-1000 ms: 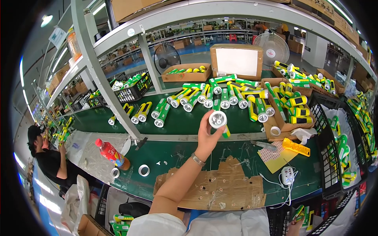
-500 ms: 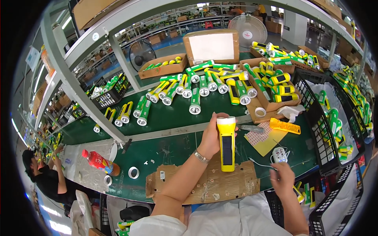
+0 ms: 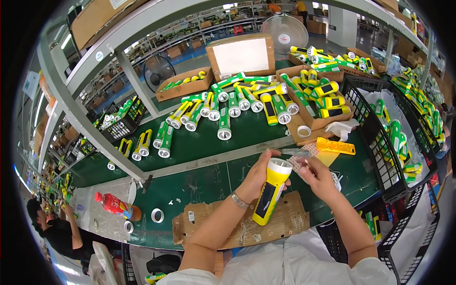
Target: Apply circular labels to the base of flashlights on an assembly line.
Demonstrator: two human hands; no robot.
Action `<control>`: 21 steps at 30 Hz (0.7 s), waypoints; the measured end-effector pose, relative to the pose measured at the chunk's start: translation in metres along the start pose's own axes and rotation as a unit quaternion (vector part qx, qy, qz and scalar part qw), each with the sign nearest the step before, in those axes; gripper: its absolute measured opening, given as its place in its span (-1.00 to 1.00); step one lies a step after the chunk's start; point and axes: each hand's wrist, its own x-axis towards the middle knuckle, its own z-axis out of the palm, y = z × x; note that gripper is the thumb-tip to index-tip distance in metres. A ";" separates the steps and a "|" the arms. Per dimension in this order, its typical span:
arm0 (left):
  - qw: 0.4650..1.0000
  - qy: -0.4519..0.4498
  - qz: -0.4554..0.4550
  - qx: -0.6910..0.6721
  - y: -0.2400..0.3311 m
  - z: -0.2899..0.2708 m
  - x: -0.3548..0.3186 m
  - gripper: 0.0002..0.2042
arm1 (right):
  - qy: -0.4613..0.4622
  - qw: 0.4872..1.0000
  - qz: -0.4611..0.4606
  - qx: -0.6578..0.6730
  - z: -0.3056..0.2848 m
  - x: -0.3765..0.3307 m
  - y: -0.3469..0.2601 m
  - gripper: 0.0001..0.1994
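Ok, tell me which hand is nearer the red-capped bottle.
Left. The left hand, holding a flashlight, is right of the bottle; the right hand is farther right, beyond that flashlight.

flashlights point(image 3: 224, 124) behind cardboard point(image 3: 244, 232), bottle point(image 3: 114, 205) left

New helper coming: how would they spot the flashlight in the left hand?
At the near edge of the green workbench lies torn brown cardboard. Above it, the left hand holds a yellow, white-headed flashlight. It alone is held over the cardboard; the neighbouring flashlights lie farther back.
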 end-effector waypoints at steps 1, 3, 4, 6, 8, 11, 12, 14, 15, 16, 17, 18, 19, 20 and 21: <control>0.999 -0.017 -0.019 0.043 -0.001 0.004 -0.001 -0.55 | 0.030 0.992 -0.054 0.113 -0.001 0.005 -0.009 -0.67; 0.995 -0.050 -0.057 0.068 -0.003 0.020 -0.002 -0.55 | -0.029 0.997 -0.073 0.024 -0.007 0.013 -0.024 -0.64; 0.994 -0.030 -0.043 0.098 -0.006 0.028 -0.004 -0.52 | -0.097 0.989 -0.098 -0.060 -0.010 0.012 -0.028 -0.61; 0.996 -0.054 -0.076 -0.009 -0.007 0.028 -0.002 -0.56 | -0.097 0.988 -0.106 -0.055 -0.017 0.009 -0.032 -0.61; 0.979 -0.146 -0.068 0.128 -0.005 0.020 -0.013 -0.57 | -0.070 0.984 -0.153 -0.058 -0.020 0.007 -0.029 -0.65; 0.886 -0.197 -0.100 0.408 -0.007 0.025 -0.017 -0.50 | -0.112 0.955 -0.212 -0.173 -0.031 -0.003 -0.037 -0.74; 0.878 -0.160 -0.014 0.451 -0.015 0.026 -0.019 -0.47 | -0.092 0.940 -0.255 -0.207 -0.030 -0.004 -0.037 -0.74; 0.848 -0.081 0.092 0.516 -0.034 0.026 -0.024 -0.36 | -0.096 0.951 -0.218 -0.198 -0.028 -0.007 -0.030 -0.74; 0.848 -0.082 0.092 0.516 -0.037 0.024 -0.020 -0.36 | -0.100 0.960 -0.180 -0.190 -0.026 -0.007 -0.026 -0.73; 0.833 -0.049 0.078 0.545 -0.039 0.022 -0.018 -0.34 | -0.099 0.960 -0.180 -0.190 -0.022 -0.004 -0.020 -0.73; 0.817 -0.016 0.065 0.573 -0.040 0.021 -0.015 -0.32 | -0.091 0.967 -0.157 -0.180 -0.018 -0.001 -0.014 -0.74; 0.802 -0.006 0.070 0.593 -0.039 0.020 -0.013 -0.28 | -0.083 0.973 -0.135 -0.170 -0.016 0.001 -0.012 -0.74; 0.802 -0.005 0.071 0.593 -0.042 0.018 -0.013 -0.28 | -0.083 0.972 -0.136 -0.170 -0.015 0.000 -0.013 -0.74; 0.788 0.011 0.076 0.611 -0.042 0.015 -0.014 -0.31 | -0.077 0.976 -0.134 -0.153 -0.012 -0.001 -0.014 -0.71; 0.774 0.027 0.080 0.628 -0.040 0.014 -0.016 -0.33 | -0.071 0.979 -0.133 -0.136 -0.009 -0.001 -0.015 -0.69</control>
